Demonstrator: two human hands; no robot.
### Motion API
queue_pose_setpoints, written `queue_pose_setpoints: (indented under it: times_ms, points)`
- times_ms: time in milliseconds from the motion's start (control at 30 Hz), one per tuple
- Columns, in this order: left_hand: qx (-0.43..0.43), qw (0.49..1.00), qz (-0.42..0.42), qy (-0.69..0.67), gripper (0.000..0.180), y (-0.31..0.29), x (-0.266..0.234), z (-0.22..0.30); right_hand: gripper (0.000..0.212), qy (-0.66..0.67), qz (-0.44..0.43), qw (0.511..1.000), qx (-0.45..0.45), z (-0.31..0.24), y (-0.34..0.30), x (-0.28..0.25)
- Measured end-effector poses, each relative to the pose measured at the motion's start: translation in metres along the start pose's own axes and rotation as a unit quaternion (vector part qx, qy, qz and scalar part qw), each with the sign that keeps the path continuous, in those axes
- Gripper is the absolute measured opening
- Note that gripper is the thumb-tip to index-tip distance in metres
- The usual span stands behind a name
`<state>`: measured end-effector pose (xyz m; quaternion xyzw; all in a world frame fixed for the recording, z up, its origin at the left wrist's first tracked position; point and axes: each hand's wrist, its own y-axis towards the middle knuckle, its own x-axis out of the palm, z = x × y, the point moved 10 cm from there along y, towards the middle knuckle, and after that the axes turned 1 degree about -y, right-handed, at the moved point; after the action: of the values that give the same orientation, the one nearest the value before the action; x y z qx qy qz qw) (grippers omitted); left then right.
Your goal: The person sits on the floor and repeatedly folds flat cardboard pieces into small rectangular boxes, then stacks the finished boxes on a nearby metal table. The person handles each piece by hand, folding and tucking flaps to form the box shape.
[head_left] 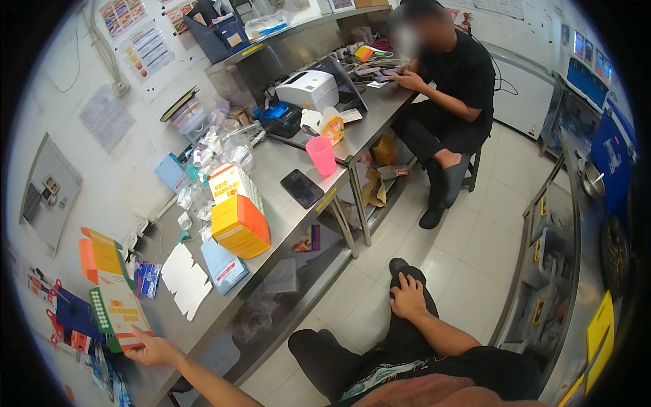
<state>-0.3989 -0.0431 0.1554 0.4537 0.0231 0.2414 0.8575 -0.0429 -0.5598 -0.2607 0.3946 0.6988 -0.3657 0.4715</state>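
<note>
At the left end of the steel table, my left hand [154, 347] grips the lower edge of a printed cardboard carton [123, 308], green, white and orange, which stands partly unfolded. My right hand [407, 296] lies on my knee with its fingers spread, holding nothing. Beside the carton are a cut white sheet [184, 279] and a light blue packet [224, 266]. Farther along stands a stack of folded yellow and orange cartons [241, 227], with more white printed ones [234, 184] behind it.
A black phone [302, 188] and a pink cup [321, 156] rest on the steel table [271, 197]. Behind them is a white label printer [307, 89]. A seated person [451, 81] in black holds a phone at the far end. Shelving with a yellow board [599, 339] stands at right.
</note>
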Motion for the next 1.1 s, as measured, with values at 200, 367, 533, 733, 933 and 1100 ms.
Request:
queue_pose_setpoints:
  times_ms: [200,367,533,733,933,1100]
  points:
    - [-0.027,0.968,-0.003,-0.251,0.036,-0.023,0.012,0.088,0.069,0.089,0.023,0.994,0.055,-0.012,0.010,-0.002]
    - [0.352,0.928,-0.119,0.000,0.040,-0.150,0.036,0.187,0.089,0.109,0.291,0.864,-0.397,-0.127,-0.017,-0.177]
    - [0.111,0.743,-0.506,-0.424,0.045,-0.307,0.079,0.339,0.077,0.257,0.402,0.862,-0.170,0.012,0.051,-0.259]
    - [0.109,0.602,-0.735,-0.292,0.058,-0.504,0.037,0.259,0.060,0.464,0.235,0.837,0.172,0.142,0.057,-0.106]
    - [0.121,0.529,-0.820,-0.182,0.047,-0.588,-0.025,0.154,0.074,0.681,-0.269,0.632,0.254,0.009,-0.043,0.076]
    - [0.091,0.554,-0.815,-0.147,0.030,-0.592,-0.049,0.137,0.034,0.621,-0.283,0.696,0.223,-0.003,-0.043,0.100]
